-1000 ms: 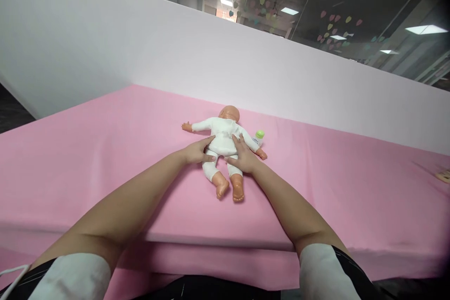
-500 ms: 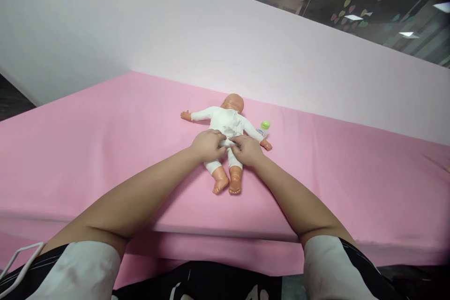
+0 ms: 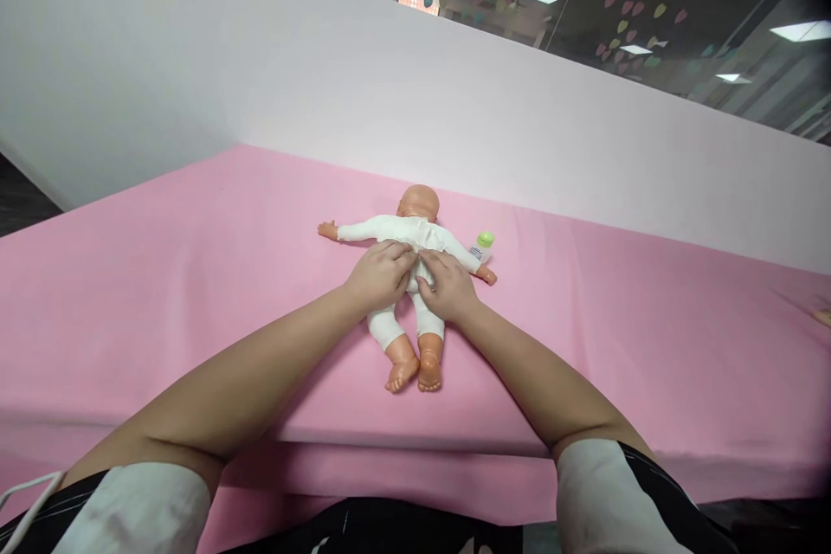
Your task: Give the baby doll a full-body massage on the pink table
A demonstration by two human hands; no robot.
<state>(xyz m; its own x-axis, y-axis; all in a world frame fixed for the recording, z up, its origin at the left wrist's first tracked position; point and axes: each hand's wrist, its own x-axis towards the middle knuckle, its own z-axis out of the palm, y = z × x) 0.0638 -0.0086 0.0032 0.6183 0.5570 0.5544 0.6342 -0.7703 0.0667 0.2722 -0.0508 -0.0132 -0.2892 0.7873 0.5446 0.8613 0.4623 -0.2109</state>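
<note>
A baby doll (image 3: 393, 227) in a white bodysuit lies face down, its head away from me, its arms spread and its bare feet toward me. Both my hands are on its back, side by side at the middle. My left hand (image 3: 382, 277) has bent fingers closed together on the white cloth. From the other side, my right hand (image 3: 447, 286) does the same, its thumb low and its fingertips almost meeting the left ones. Small creases in the cloth show just beyond the fingers. The fingertips partly hide what they grip.
A small clear bottle with a green cap (image 3: 484, 240) stands beside the doll's right-side arm. Pink cloth (image 3: 195, 277) covers the tabletop. Behind rises a white partition (image 3: 363, 95), with a window bearing heart shapes above it. Part of a hand (image 3: 823, 317) shows at the far right edge.
My hands have moved up the doll's back, from the lower back toward its middle. The bunched cloth has smoothed out. The view has shifted slightly.
</note>
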